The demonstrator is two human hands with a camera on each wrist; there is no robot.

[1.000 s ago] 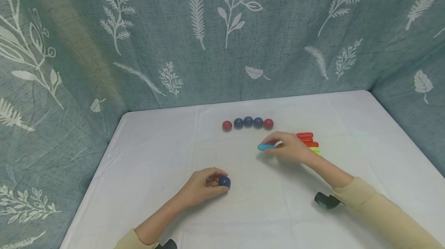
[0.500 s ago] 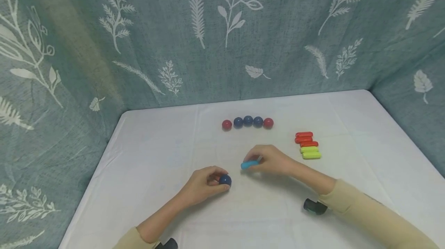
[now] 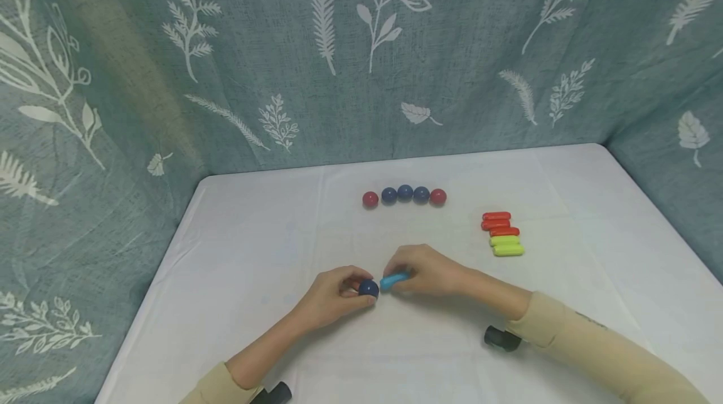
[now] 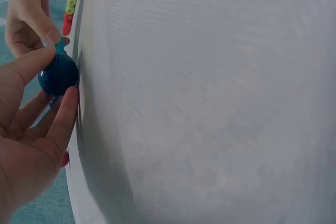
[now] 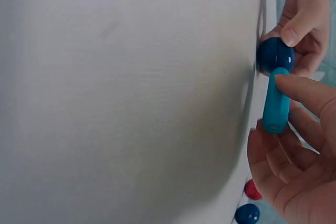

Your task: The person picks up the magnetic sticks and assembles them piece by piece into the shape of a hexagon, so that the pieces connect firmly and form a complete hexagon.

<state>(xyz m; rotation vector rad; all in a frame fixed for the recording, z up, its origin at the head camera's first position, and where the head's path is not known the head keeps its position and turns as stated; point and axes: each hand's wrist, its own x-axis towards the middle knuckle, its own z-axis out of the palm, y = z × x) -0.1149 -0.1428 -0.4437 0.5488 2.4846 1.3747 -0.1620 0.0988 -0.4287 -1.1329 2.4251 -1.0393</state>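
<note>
My left hand [image 3: 333,294] grips a glossy dark blue ball [image 3: 369,288] between thumb and fingers, low over the white table. Just right of it, my right hand [image 3: 426,271] pinches a light blue rod [image 3: 394,281] with rounded ends. In the head view the rod's left end is right at the ball. From the right wrist, the rod [image 5: 276,103] overlaps the lower edge of the ball [image 5: 275,55]. Seen from the left wrist, the ball [image 4: 59,75] covers much of the rod, and the thumb and fingers curve around it.
Along the back of the white table [image 3: 271,228] sits a row of balls: a red ball [image 3: 369,199] and a red ball [image 3: 438,197] at the ends, blue balls [image 3: 405,192] between. To the right lie stacked red rods [image 3: 496,224] and yellow-green rods [image 3: 508,250]. A patterned curtain [image 3: 339,103] stands behind.
My right hand has carried the light blue rod left and toward me, from near the coloured rods up to the blue ball. My left hand has stayed nearly still with the ball.
</note>
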